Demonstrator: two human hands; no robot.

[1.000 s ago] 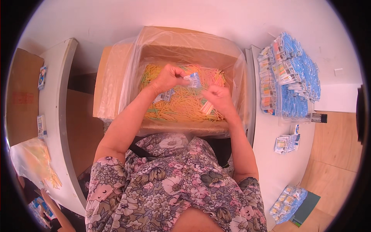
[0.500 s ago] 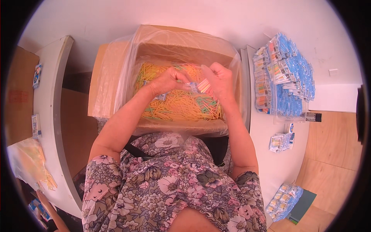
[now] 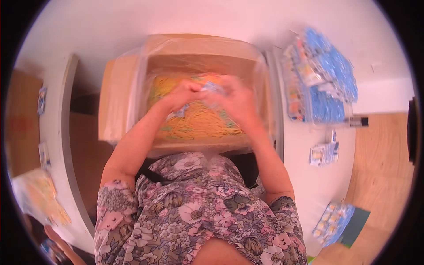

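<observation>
Over an open cardboard box [image 3: 115, 99], both my hands meet at a small clear packet [image 3: 213, 87] with blue-and-white print. My left hand [image 3: 184, 94] pinches the packet's left side. On its other side my right hand [image 3: 238, 100] closes around it, its fingers blurred by motion. Whether the thin sticks seen earlier in my right hand are inside the packet is hidden. Loose thin coloured sticks [image 3: 194, 126], mostly yellow and orange with some green and pink, fill the box below. Another blue-and-white packet [image 3: 180, 110] lies on the sticks under my left wrist.
Clear plastic film [image 3: 140, 88] lines the box. At right, a clear bin [image 3: 309, 104] is heaped with filled packets; a few packets [image 3: 323, 154] and a bundle [image 3: 333, 224] lie nearer. A bag of sticks [image 3: 37, 194] rests at left, near another person's hand [image 3: 55, 236].
My right hand has moved left and down against the packet, and the sticks it held no longer show. My left hand stays at the packet. The whole view has shifted slightly.
</observation>
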